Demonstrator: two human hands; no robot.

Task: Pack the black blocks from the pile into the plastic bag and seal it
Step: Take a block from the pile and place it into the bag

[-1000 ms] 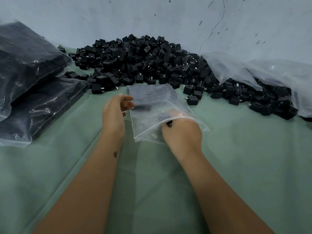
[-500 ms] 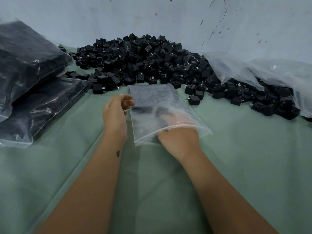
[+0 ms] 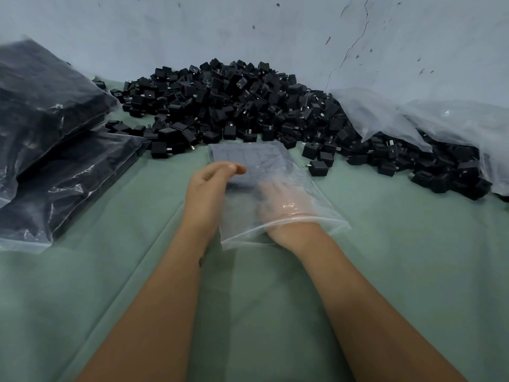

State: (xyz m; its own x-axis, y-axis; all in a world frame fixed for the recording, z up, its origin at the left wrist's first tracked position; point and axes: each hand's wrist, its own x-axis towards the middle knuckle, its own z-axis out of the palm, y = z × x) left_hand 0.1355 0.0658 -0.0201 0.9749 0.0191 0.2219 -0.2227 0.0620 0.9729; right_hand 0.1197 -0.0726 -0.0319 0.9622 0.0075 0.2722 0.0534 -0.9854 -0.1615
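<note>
We see a clear bag [image 3: 275,188] lying flat on the green cloth [image 3: 413,271], its open mouth toward the near side and its far end just short of the pile [image 3: 234,106] of black blocks heaped against the far wall [image 3: 248,23]. Our right hand [image 3: 283,205] is inside the bag up to the wrist; through the blurred plastic we cannot tell how its fingers lie or whether they hold anything. Our left hand [image 3: 209,188] rests at the bag's left edge, fingers together and gently curved, their tips on the top of the plastic. A dark layer shows inside the bag's far half. Two filled bags [image 3: 55,150] of black blocks are stacked at the far left. Loose clear plastic [image 3: 440,125] drapes over the right end of the pile.
</note>
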